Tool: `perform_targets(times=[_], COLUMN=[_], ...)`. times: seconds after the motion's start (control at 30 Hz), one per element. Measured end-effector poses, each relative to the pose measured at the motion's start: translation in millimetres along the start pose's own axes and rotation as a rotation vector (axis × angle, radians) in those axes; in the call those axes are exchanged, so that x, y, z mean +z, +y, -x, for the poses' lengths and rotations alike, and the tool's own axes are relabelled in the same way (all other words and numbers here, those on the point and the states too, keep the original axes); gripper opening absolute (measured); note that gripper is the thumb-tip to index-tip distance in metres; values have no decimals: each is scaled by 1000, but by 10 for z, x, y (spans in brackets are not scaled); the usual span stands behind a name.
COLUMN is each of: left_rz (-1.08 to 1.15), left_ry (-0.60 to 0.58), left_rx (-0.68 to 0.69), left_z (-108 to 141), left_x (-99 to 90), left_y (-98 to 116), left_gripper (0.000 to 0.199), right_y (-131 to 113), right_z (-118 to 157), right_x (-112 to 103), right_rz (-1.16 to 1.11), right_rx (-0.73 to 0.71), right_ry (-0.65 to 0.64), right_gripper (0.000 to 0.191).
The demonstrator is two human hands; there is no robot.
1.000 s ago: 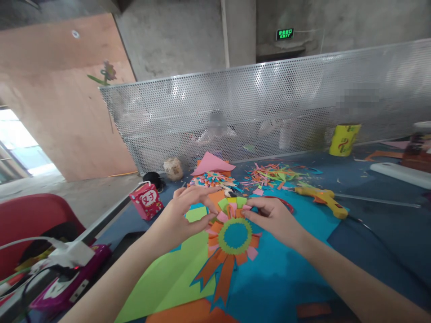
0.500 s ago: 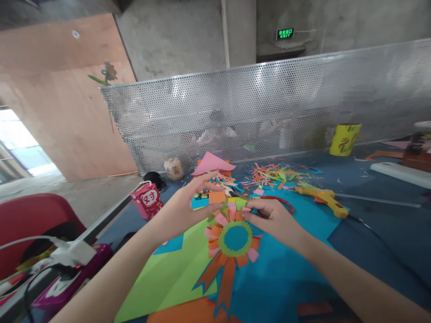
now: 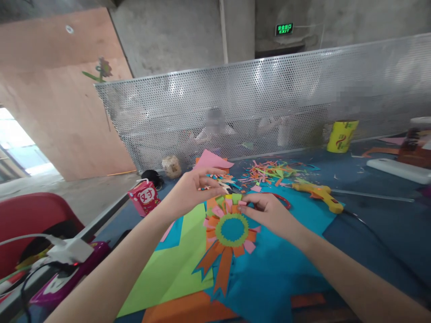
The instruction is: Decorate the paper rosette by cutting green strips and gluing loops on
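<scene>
A paper rosette (image 3: pixel 232 229) lies on the sheets in front of me, with a blue centre, a jagged green ring, orange and pink loops, and two orange tails edged in blue. Its upper right edge, by a pink loop, is pinched between the thumb and fingers of my right hand (image 3: pixel 274 215). My left hand (image 3: pixel 190 190) hovers just above the rosette's top left, thumb and fingers apart, with nothing visible in it. Green and yellow pieces (image 3: pixel 232 197) show at the top edge. Red-handled scissors (image 3: pixel 284 200) lie partly hidden behind my right hand.
Blue paper (image 3: pixel 269 278) and green paper (image 3: pixel 161 278) cover the table. Paper scraps (image 3: pixel 272 171) are heaped behind. A yellow glue gun (image 3: pixel 319 194) with its cord lies at right. A pink drink carton (image 3: pixel 144 197) and a power strip (image 3: pixel 67 273) are left. A perforated metal screen (image 3: pixel 188 116) stands behind.
My left hand has lifted off the rosette's top left edge and moved away toward the scraps, its fingers drawing closer together. My right hand keeps its pinch. The view has shifted slightly.
</scene>
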State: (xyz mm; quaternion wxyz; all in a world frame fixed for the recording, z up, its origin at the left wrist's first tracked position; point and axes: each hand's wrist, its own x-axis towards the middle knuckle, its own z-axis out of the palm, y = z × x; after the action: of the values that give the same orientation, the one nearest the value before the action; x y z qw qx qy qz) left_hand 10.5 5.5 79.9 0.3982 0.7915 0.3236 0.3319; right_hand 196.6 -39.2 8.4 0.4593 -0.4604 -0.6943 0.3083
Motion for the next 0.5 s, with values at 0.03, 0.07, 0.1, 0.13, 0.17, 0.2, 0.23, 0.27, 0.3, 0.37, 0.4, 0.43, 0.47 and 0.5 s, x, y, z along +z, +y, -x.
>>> perform_targets(times=[0.03,0.07,0.1,0.13,0.17,0.2,0.23,0.27,0.3,0.37,0.4,0.43,0.47,0.5], left_rz=[108,235,369,509,651,791,925,1044,1146,1279,1312,1315,1311,1278], left_ry=[29,67,112,166,225,284,344,407,470,608,680,760,842,923], left_rx=[-1,10,41,88,135,193,247,299,349,421,445,457,461,461], left_z=[18,38,61,85,108,131,152,172,193,245,280,321,368,420], left_x=[-29,-63,-101,-139,-177,-216,-254,-294,-340,-453,-524,-602,-684,-766], left_y=[-9,-17,-24,-30,-34,-34,-31,-24,-15,7,14,17,12,-1], left_gripper=[41,39,37,35,33,28,22,17,12,7,8,11,15,17], right_y=[6,13,20,27,34,41,48,55,62,79,90,103,117,134], right_z=[-5,-12,-20,-27,-35,-42,-48,-52,-55,-59,-61,-63,-67,-72], right_x=[-7,-14,-20,-25,-28,-30,-31,-30,-30,-30,-31,-34,-36,-39], right_rz=[4,5,-1,-12,-27,-40,-47,-49,-49,-54,-59,-61,-51,-33], right_rx=[7,14,21,29,37,44,49,53,57,75,84,92,101,110], right_ry=[13,26,38,46,53,61,68,73,75,75,75,78,83,89], right_gripper=[23,23,24,25,25,25,25,25,25,25,25,24,24,24])
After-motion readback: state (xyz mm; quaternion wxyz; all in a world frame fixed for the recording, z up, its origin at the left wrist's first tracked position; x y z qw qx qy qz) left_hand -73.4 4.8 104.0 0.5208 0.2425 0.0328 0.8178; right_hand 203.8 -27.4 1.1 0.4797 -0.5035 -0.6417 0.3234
